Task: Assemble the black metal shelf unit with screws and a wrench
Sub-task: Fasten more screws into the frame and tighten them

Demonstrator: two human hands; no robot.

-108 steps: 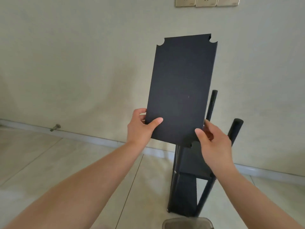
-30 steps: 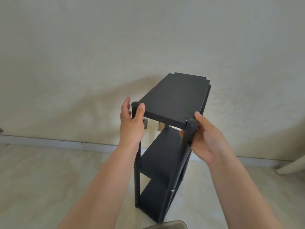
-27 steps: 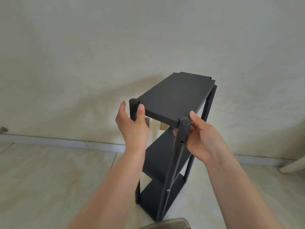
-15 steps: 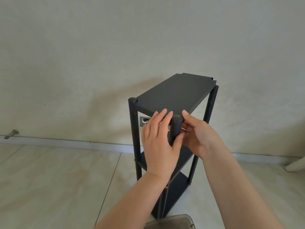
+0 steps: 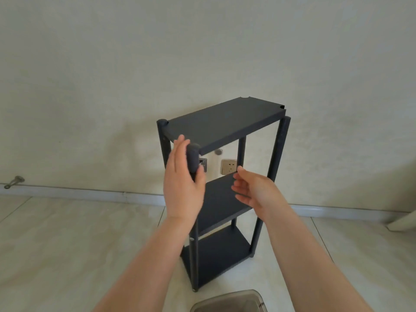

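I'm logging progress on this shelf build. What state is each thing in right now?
top shelf panel: lying flat on the posts, far corners not seated.
near-left post: upright, gripped near its top.
left hand: holds the near-left post.
right hand: open, holding nothing, beside the middle shelf.
bottom shelf: fitted between the posts.
container: on the floor, only partly in view.

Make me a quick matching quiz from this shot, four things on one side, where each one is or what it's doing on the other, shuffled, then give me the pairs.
Things:
1. left hand
2. right hand
3. top shelf panel
4. wall socket

States:
A. lies across the post tops
B. on the wall behind the shelf unit
C. grips the near post
D. open, holding nothing

Pairs: 1-C, 2-D, 3-A, 4-B
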